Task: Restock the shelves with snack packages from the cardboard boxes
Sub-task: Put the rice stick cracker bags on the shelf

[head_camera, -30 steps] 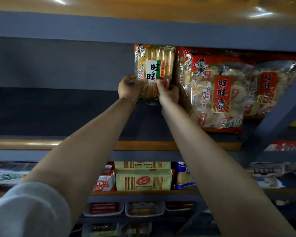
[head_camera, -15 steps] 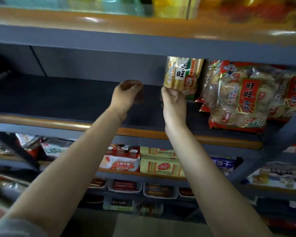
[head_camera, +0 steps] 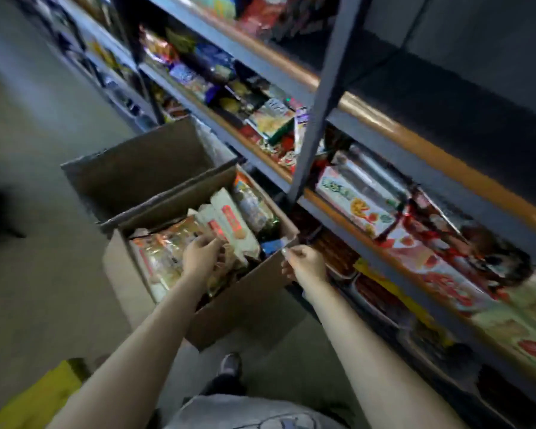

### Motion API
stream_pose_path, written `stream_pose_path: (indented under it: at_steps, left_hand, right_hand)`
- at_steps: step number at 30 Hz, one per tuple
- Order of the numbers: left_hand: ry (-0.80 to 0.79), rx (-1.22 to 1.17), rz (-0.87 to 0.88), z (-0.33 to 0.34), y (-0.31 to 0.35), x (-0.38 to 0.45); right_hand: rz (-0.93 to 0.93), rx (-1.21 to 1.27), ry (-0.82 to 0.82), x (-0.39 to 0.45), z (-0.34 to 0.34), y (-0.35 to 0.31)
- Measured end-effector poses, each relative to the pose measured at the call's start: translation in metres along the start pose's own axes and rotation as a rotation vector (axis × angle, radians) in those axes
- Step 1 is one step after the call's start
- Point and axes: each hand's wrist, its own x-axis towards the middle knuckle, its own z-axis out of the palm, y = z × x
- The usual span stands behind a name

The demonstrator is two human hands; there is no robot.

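Note:
An open cardboard box [head_camera: 245,305] stands on the floor beside the shelves [head_camera: 384,128], filled with snack packages. Among them are white packs with red labels [head_camera: 229,222] and clear orange-printed packs [head_camera: 161,255]. My left hand [head_camera: 200,258] is inside the box, its fingers curled on the top of a snack package near the white packs. My right hand [head_camera: 304,264] grips the box's right rim at its corner, thumb on top. The view is motion-blurred.
A second cardboard box [head_camera: 136,168] stands open behind the first; its contents are hidden. A dark shelf upright [head_camera: 316,103] rises just right of the boxes. Lower shelves hold several packed snacks [head_camera: 353,199]. A yellow object [head_camera: 41,397] lies at the bottom left, and my shoe [head_camera: 229,365] is below the box.
Both hands left the pack standing on the upper shelf and came down. My view swung from the shelf to the floor boxes, where my left hand is among the packs.

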Motion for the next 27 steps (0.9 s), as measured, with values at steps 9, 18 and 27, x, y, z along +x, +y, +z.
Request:
stream_pose_path:
  at_steps: [9, 18, 27]
  left_hand:
    - [0.090, -0.042, -0.139, -0.112, -0.050, 0.053]
    - [-0.070, 0.022, -0.155, -0.125, -0.059, 0.068]
    - [-0.068, -0.030, -0.140, -0.125, -0.053, 0.067]
  right_hand:
    - [0.115, -0.279, -0.107, 0.030, 0.159, 0.014]
    - [0.221, -0.356, -0.222, 0.041, 0.178, 0.011]
    - [0.142, -0.296, -0.405, 0.022, 0.181, 0.000]
